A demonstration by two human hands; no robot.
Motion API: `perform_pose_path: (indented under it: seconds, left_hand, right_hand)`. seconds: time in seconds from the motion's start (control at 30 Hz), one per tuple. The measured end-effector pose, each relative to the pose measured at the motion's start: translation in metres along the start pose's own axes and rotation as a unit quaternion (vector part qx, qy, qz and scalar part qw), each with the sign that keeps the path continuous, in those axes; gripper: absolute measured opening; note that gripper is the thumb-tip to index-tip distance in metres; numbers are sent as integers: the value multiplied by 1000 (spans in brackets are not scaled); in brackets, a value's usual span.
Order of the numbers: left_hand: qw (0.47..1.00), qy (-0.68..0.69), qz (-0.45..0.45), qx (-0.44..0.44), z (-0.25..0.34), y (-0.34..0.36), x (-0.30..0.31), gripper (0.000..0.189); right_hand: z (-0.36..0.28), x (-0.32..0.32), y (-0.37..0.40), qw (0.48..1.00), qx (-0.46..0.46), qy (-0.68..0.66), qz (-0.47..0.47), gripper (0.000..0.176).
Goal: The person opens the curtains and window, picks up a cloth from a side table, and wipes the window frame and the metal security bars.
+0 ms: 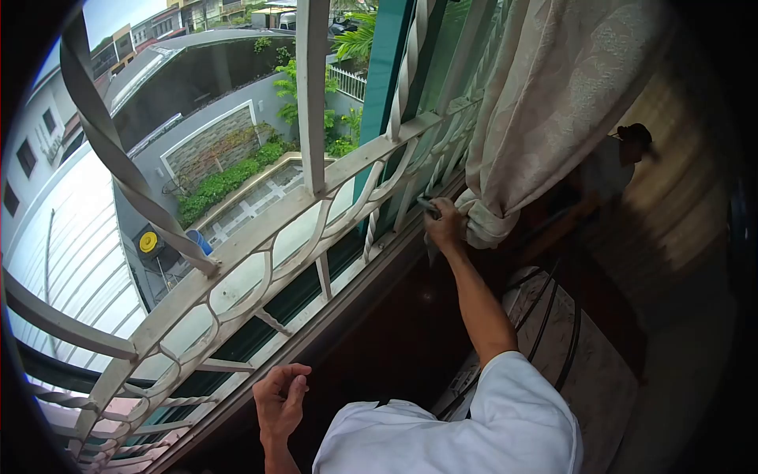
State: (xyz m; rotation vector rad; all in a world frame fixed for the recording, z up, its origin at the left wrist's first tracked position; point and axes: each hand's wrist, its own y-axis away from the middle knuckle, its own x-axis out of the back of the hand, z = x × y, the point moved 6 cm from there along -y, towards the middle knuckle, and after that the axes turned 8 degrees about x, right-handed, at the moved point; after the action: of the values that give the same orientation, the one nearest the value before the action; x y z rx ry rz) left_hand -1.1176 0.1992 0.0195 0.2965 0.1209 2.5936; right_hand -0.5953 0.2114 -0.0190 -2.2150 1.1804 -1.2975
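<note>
My right hand [447, 227] is closed on a greyish cloth [431, 249], and part of it hangs below the fingers. That hand is at the inner window sill, right beside the knotted lower end of a pale patterned curtain [488, 225]. Low in the view, my left hand [280, 401] hovers near the window ledge [316, 322]. Its fingers are loosely curled, the thumb stands apart from them, and nothing shows in it. A white metal window grille [260, 229] with twisted bars and curved scrollwork runs in front of both hands.
A teal window frame [387, 87] stands behind the grille. Below my right arm is a light-topped surface [600, 355] with dark curved metal bars. At right, a person in a dark cap [608, 170] is in shadow. Outside are a metal roof [71, 261] and garden plants [229, 186].
</note>
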Motion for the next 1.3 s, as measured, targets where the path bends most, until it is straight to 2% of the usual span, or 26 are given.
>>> perform_pose_path:
  seconds: [0.03, 0.07, 0.13, 0.23, 0.27, 0.3, 0.37, 0.4, 0.43, 0.53, 0.6, 0.63, 0.7, 0.73, 0.77, 0.83, 0.87, 0.9, 0.97, 1.0, 1.1, 1.13, 1.23, 1.3]
  left_hand:
    - [1000, 24, 4, 6, -5, 0, 0, 9]
    - [999, 29, 6, 11, -9, 1, 0, 9]
    - [999, 30, 5, 19, -16, 6, 1, 9]
    - [998, 55, 4, 40, -31, 12, 3, 9]
    - [996, 74, 1, 54, -35, 11, 2, 9]
    - [995, 80, 6, 53, -36, 9, 1, 9]
    - [993, 112, 7, 46, -37, 3, -5, 9]
    - [992, 117, 11, 49, -36, 1, -7, 9]
    - [994, 100, 11, 33, -30, 0, -8, 9]
    - [995, 90, 10, 30, -28, 0, -6, 9]
    - [994, 105, 0, 38, -31, -4, -13, 9]
    - [993, 112, -3, 37, -33, -8, -17, 9]
    - [992, 118, -15, 35, -33, -11, -25, 9]
    - [994, 99, -27, 28, -30, -10, -28, 9]
    - [996, 81, -34, 21, -27, -10, -29, 9]
    - [995, 93, -21, 31, -27, -13, -30, 9]
    - [994, 98, -20, 43, -29, -11, -29, 9]
    - [994, 91, -23, 50, -28, -9, -30, 9]
    - [996, 76, -27, 36, -24, -11, -29, 9]
    - [993, 94, -38, 52, -29, -13, -31, 9]
    - [997, 61, -52, 19, -16, -20, -39, 8]
    - [997, 57, -50, 17, -13, -19, -37, 8]
    - [998, 36, -40, -14, -8, -16, -36, 8]
    - [999, 47, -16, -13, -13, -15, -32, 7]
  right_hand:
    - [-20, -5, 3, 990, 132, 42, 18, 22]
    - [-21, -8, 6, 990, 131, 43, 19, 22]
    - [-20, -22, 15, 986, 108, 106, -71, 19]
    - [-24, -29, 18, 981, 136, 96, -98, 24]
    - [-28, -38, 26, 968, 192, 100, -126, 28]
    - [-26, -41, 32, 966, 199, 100, -129, 28]
    - [-25, -41, 35, 954, 271, 93, -95, 28]
    - [-3, -44, 25, 961, 199, 133, -139, 31]
    - [7, -36, 15, 971, 153, 153, -101, 33]
    - [6, -44, 18, 975, 148, 121, -118, 34]
    - [-21, -44, 29, 966, 196, 72, -154, 37]
    - [-26, -37, 29, 966, 192, 78, -155, 37]
    - [-34, -26, 26, 966, 133, -29, -220, 39]
    - [-42, -15, 23, 967, 110, -53, -222, 39]
    - [-26, -21, 21, 967, 110, -55, -224, 39]
    - [-5, -22, 8, 976, 205, -21, -67, 39]
    - [-2, -31, 0, 978, 172, 48, -105, 36]
    - [-4, -31, 6, 980, 162, 44, -107, 36]
    - [-11, -49, 18, 950, 112, 171, -236, 33]
    - [-34, -44, 36, 960, 207, 104, -157, 30]
    - [-29, -41, 37, 964, 222, 50, -141, 32]
    - [3, -50, 33, 962, 251, 20, -106, 32]
    - [-17, -48, 24, 964, 154, 120, -183, 30]
    - [-38, -40, 36, 966, 178, 77, -169, 30]
